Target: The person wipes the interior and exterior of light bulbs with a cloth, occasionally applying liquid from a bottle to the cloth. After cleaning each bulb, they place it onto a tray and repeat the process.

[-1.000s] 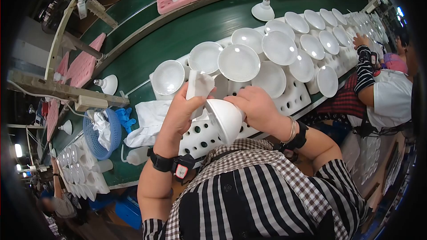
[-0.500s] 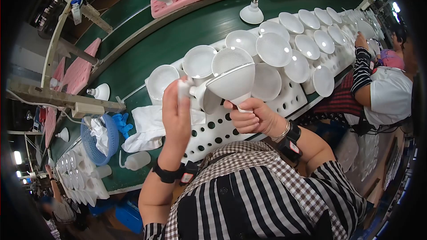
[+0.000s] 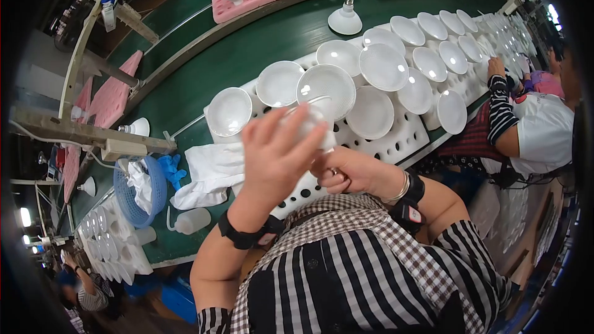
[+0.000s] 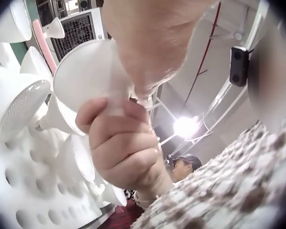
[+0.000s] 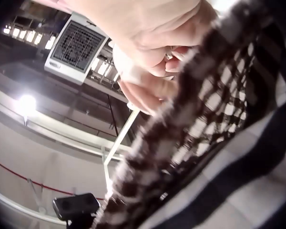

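Observation:
My right hand (image 3: 356, 170) curls its fingers round the narrow neck of a white reflector bulb (image 4: 78, 71), in front of my chest. My left hand (image 3: 278, 148) lies over the wide end of that bulb, its fingers spread and fairly straight. Most of the bulb is hidden behind the left hand in the head view. The left wrist view shows the right hand's bent fingers (image 4: 124, 148) at the neck, with the bulb flaring out above them. Just beyond both hands, similar bulbs (image 3: 326, 93) stand face up in a white foam tray (image 3: 405, 142) with round holes.
A green bench (image 3: 272, 31) carries the trays, with a lone bulb (image 3: 345, 21) at the back. At left are a white cloth (image 3: 210, 170), a squeeze bottle (image 3: 193, 221), blue gloves (image 3: 173, 170) and a blue basket (image 3: 158, 192). Another person (image 3: 538, 124) works at right.
My left hand, earlier beside the bulb with a white wad of cloth, has come across over its wide end. My right hand has moved to the bulb's neck and turned it.

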Tool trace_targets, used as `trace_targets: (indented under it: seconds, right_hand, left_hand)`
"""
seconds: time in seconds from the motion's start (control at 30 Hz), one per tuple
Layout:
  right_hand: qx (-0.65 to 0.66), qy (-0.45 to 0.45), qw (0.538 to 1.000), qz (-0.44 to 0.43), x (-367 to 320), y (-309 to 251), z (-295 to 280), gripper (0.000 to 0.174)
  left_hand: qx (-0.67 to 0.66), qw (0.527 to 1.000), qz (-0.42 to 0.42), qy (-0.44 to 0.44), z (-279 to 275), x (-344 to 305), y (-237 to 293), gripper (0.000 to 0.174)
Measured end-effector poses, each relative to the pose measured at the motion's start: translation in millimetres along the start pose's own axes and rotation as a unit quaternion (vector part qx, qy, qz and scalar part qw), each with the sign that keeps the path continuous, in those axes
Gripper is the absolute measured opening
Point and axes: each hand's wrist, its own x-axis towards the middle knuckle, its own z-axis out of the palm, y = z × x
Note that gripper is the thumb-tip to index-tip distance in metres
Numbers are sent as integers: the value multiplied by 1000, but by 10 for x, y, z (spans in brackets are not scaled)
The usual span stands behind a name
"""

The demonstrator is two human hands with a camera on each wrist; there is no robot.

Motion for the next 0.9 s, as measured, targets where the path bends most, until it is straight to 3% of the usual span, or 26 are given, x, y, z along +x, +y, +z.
trace_targets:
  seconds: [0.07, 0.13, 0.17, 0.27, 0.33, 0.4, 0.43, 0.5, 0.6, 0.7, 0.77, 0.8, 0.87, 0.9]
  right_hand:
    - [-56, 26, 998, -2, -17, 44, 99, 14]
    - [-43, 55, 998, -4, -19, 35, 74, 16]
    - [-59, 55, 997, -9, -42, 36, 91, 16]
    - [-62, 60, 996, -12, -87, 45, 136, 14]
    - [-107, 79, 990, -47, -88, 25, 212, 12]
    - [-121, 105, 986, -53, -62, 23, 226, 10]
    - [-155, 122, 978, -72, -55, 38, 235, 11]
    - [-191, 136, 968, -85, -62, 42, 272, 12]
    - [-248, 159, 952, -81, -109, -22, 307, 15]
    - [-258, 113, 958, -53, -122, -59, 306, 23]
    - [-397, 121, 908, -66, -180, -85, 469, 37]
    - [-397, 121, 908, -65, -226, -97, 519, 37]
    - [-435, 72, 891, -106, -313, -141, 571, 54]
    - [-419, 49, 898, -125, -329, -178, 550, 66]
  left_hand:
    - [11, 999, 28, 14, 50, 21, -48, 44]
    - [9, 999, -40, 23, 145, -2, -296, 38]
    - [-14, 993, -113, 18, 176, -32, -417, 34]
    - [-22, 983, -154, 93, 88, -122, -567, 34]
    - [-22, 984, -142, 104, -53, -93, -351, 32]
    - [13, 998, -38, 53, -127, -89, -159, 41]
    - [15, 998, -39, 53, -110, -82, -86, 41]
    - [-7, 999, 26, -47, -90, -83, 25, 52]
    - [8, 995, 51, -80, -62, -107, -31, 52]
    - [-9, 997, 42, -57, -57, -122, 21, 48]
    - [-1, 999, 27, -38, 1, -148, -52, 49]
    - [6, 1000, 10, -21, 33, -170, -116, 50]
    - [-75, 994, -65, 45, 63, -192, -286, 51]
    - [-147, 975, -141, 84, 101, -233, -329, 48]
